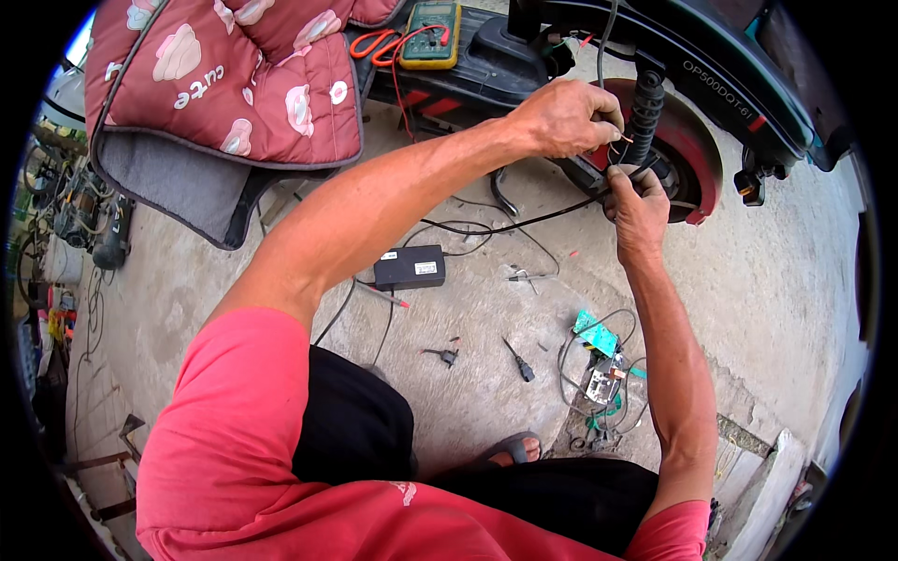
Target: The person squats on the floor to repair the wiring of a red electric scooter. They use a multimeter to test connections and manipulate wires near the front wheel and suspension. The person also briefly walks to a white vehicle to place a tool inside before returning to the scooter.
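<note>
Altogether, two bare hands, both at one scooter (748, 79) at the far right.

Left hand (567, 117): one, grip narrow, thumb and fingertips pinched on one thin wire (628, 139); the wire is beside the shock absorber (645, 117), of which one shows, in front of one wheel (675, 154).

Right hand (639, 198): one, just nearer than the left, grip narrow, closed on one black cable (547, 219). The cable runs from the fingers leftward above the floor (486, 397).

Far, on the scooter's deck: one meter (432, 37), green and yellow, with one coiled red lead (376, 44) at its left side.

Far left: one quilt (224, 93), dark pink with pale shapes, grey underside.

Middle of the floor: one black box (410, 267), rectangular, two pale labels; one red-tipped probe (399, 302) just nearer.

Nearer still: two black plugs, well apart, one left (449, 357), one right (526, 370).

Near right, beside the right forearm: one circuit board (603, 385), one teal piece (596, 332) next to it, loops of dark cord around both.
</note>
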A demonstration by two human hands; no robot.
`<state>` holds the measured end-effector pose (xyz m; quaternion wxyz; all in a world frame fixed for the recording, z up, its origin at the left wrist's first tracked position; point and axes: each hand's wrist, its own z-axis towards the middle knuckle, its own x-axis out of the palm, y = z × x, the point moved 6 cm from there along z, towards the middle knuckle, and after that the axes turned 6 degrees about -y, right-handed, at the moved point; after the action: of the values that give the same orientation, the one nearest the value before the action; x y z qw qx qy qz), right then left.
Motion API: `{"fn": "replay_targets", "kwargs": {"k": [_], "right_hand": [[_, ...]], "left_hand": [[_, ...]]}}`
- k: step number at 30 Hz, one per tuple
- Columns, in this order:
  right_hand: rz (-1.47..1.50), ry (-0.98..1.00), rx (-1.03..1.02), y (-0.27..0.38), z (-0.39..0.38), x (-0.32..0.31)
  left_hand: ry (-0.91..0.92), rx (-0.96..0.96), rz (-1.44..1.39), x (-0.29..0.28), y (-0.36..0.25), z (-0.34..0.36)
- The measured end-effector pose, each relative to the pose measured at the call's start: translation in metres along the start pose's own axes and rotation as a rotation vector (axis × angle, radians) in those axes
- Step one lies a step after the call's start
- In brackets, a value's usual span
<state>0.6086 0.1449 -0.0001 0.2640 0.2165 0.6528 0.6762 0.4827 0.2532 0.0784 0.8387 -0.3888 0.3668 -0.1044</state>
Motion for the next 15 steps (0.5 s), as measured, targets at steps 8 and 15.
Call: {"fn": "replay_targets", "kwargs": {"k": [8,15], "right_hand": [[0.167,-0.019,0.109,-0.019,0.004,-0.001],[0.32,0.005,0.193,-0.036,0.006,0.005]], "left_hand": [[-0.008,-0.008,-0.044,0.006,0.0,0.002],[-0.129,-0.068,-0.023,0.014,0.009,0.008]]}}
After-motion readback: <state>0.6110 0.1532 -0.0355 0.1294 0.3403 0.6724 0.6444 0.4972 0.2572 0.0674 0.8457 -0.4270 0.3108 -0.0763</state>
